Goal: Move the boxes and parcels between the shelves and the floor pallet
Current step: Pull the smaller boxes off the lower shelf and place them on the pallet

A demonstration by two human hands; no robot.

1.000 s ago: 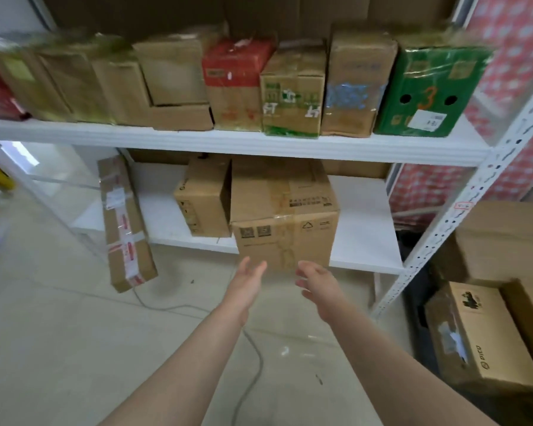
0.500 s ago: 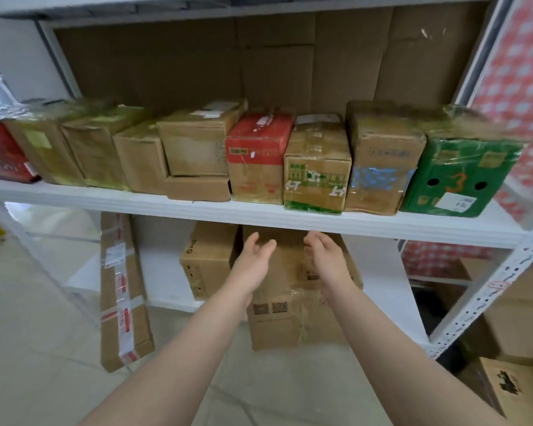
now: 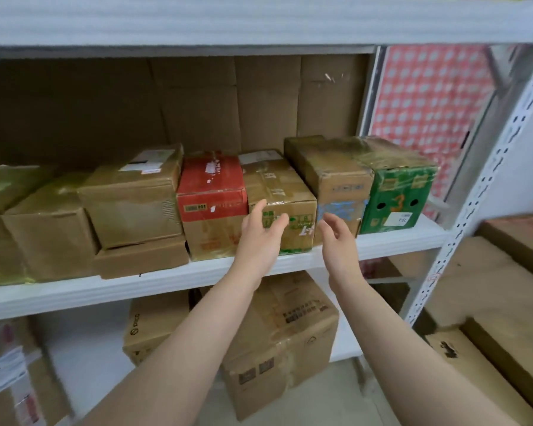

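Both hands are hovering at centre frame before the taped brown box [image 3: 282,192], which is sitting on the middle shelf [image 3: 166,281], wedged between the red box [image 3: 211,186] and the blue-marked box [image 3: 336,179]. The left hand [image 3: 259,238] is overlapping its front face, fingers spread and gripping nothing; contact is unclear. The right hand [image 3: 336,241] is hanging just right of it, fingers loosely apart, empty. The neighbours are leaving no side gaps, so drawing the box forward by its front corners, then clamping both sides, is looking wisest; glossy tape may be making it slippery.

L grip [image 3: 260,238] & R grip [image 3: 336,238], fingers loose, at front of taped brown box [image 3: 277,186], mid shelf [image 3: 136,287].
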